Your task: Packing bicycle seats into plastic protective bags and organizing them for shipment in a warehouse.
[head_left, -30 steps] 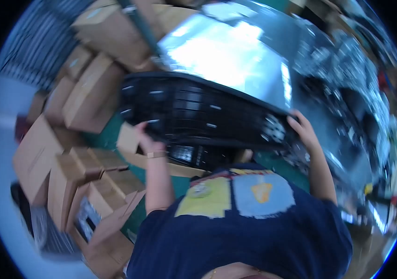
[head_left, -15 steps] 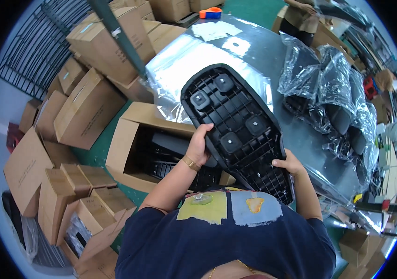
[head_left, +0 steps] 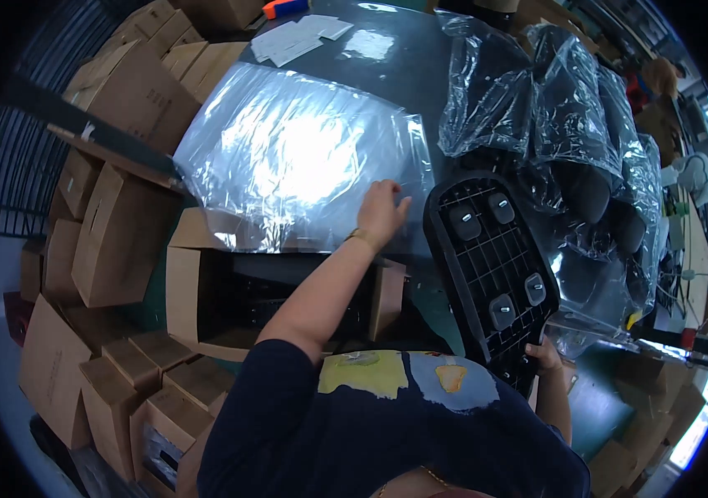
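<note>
A long black ribbed plastic shell point(head_left: 487, 257), with rounded ends and several square pads bearing metal studs, stands tilted at my right side. My right hand point(head_left: 545, 357) grips its lower right edge, thumb on the ribbed face. My left hand point(head_left: 383, 212) is off the shell, over the right part of a stack of clear plastic bags point(head_left: 288, 149) on the table. Its fingers are a little bent and apart, and nothing is in them. Whether the fingertips touch the top bag I cannot tell.
An open carton point(head_left: 184, 295) with dark parts inside stands below my left forearm. Shells wrapped in clear plastic point(head_left: 574, 116) lie at the table's right. White papers point(head_left: 300, 40) and an orange-and-blue tape dispenser point(head_left: 285, 8) are at the far side. Cartons point(head_left: 122, 241) pile up on the left.
My left hand has let go of the shell and moved up over the plastic bags. The shell has swung right and lower, held by my right hand alone. The view has shifted.
</note>
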Tool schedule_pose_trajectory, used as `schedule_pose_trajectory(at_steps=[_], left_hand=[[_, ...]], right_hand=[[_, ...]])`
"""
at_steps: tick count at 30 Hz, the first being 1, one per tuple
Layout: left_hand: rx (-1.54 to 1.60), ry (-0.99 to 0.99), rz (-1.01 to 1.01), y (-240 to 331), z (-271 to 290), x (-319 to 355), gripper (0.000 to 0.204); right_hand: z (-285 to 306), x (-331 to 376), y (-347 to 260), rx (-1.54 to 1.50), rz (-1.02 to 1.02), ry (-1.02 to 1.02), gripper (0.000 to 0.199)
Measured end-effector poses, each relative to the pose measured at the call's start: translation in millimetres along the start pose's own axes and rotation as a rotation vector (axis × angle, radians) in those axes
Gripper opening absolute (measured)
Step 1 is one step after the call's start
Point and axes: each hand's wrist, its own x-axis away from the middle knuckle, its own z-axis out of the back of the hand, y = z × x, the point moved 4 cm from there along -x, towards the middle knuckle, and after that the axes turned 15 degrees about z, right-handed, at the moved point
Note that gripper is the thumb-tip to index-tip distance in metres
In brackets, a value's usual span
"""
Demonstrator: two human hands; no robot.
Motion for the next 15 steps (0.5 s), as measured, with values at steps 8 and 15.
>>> schedule_pose_trajectory(at_steps=[8, 15], left_hand=[[-0.636, 0.154, -0.102, -2.9, -20.2, -25.1, 0.026], [1.073, -0.261, 0.640, -72.5, 108.8, -2.9, 0.011]], right_hand=[[-0.5, -16.2, -1.2, -0.011, -0.043, -0.023, 0.051], [-46.5, -50.7, -33.5, 0.095, -0.008, -0.182, 0.050]])
